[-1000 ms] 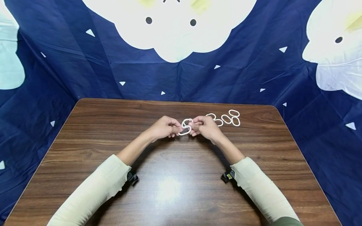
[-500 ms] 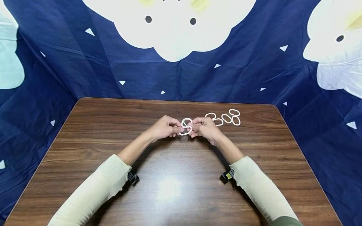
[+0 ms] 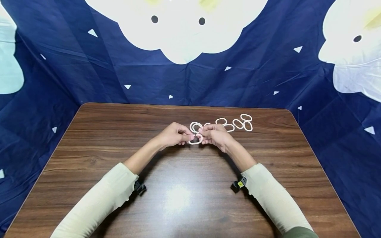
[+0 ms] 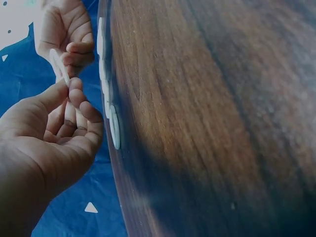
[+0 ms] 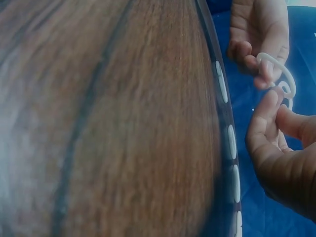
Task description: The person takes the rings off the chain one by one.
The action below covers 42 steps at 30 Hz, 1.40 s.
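In the head view my left hand (image 3: pixel 178 135) pinches a white C-shaped plastic chain link (image 3: pixel 195 143) between thumb and fingertips, its gap facing away from me. My right hand (image 3: pixel 216 136) faces it, thumb and fingers pinching a second white link (image 3: pixel 193 127) just beyond the first. That second link overlaps another white link in this view, and fingers hide part of it. Seen from the right wrist, the left hand's link (image 5: pixel 291 81) stands close by the right fingertips (image 5: pixel 273 97). Both hands are raised over the tabletop in the wrist views.
Several loose white links (image 3: pixel 229 128) lie on the brown wooden table (image 3: pixel 178 172), behind and to the right of my right hand. Part of one link (image 3: pixel 207 124) shows past that hand's fingers. A blue cloth (image 3: pixel 143 79) with white clouds surrounds the table's far edge and sides.
The two links overlapped in an S shape earlier; now the left hand's link sits slightly nearer me, apart from the other in the head view. The hands have barely moved.
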Each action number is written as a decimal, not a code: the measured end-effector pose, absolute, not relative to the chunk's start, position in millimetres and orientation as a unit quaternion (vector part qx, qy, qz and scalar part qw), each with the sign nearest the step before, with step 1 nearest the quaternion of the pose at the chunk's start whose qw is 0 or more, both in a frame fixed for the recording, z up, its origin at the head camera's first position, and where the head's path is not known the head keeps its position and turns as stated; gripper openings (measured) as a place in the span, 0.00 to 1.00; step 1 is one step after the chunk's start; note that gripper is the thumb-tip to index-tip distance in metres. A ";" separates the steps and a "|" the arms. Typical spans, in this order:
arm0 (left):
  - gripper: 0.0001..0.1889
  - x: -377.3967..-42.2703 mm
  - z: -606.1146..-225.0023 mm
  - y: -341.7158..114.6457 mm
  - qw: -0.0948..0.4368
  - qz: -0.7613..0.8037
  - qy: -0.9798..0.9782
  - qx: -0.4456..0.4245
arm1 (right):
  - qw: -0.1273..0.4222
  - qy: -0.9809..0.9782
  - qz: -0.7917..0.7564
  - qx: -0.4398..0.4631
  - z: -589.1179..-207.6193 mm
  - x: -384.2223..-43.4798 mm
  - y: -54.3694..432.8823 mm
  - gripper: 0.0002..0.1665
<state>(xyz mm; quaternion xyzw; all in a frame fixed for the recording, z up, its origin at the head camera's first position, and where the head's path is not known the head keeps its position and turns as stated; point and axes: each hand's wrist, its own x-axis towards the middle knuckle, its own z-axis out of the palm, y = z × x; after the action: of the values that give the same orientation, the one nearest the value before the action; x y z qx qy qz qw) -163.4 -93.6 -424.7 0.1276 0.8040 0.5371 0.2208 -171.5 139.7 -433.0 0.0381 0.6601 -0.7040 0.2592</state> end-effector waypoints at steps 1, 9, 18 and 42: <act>0.08 -163.3 -424.1 -93.6 0.222 0.535 0.805 0.128 | 0.257 0.661 -0.704 0.040 -433.0 -171.6 140.3 0.03; 0.08 -167.1 -423.4 -98.6 0.216 0.533 0.809 0.123 | 0.255 0.678 -0.688 0.035 -431.4 -171.6 150.1 0.02; 0.09 -175.8 -424.8 -108.8 0.206 0.544 0.807 0.099 | 0.255 0.694 -0.673 0.036 -432.9 -168.0 164.7 0.05; 0.13 -199.2 -429.9 -140.0 0.168 0.525 0.834 -0.009 | 0.295 0.740 -0.604 0.029 -432.8 -161.7 173.1 0.11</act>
<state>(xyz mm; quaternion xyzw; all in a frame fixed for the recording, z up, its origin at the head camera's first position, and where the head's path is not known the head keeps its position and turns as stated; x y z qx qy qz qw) -199.2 -140.0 -429.9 -0.0093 0.8341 0.5253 0.1677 -161.7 173.1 -432.8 0.0291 0.7398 -0.6040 0.2950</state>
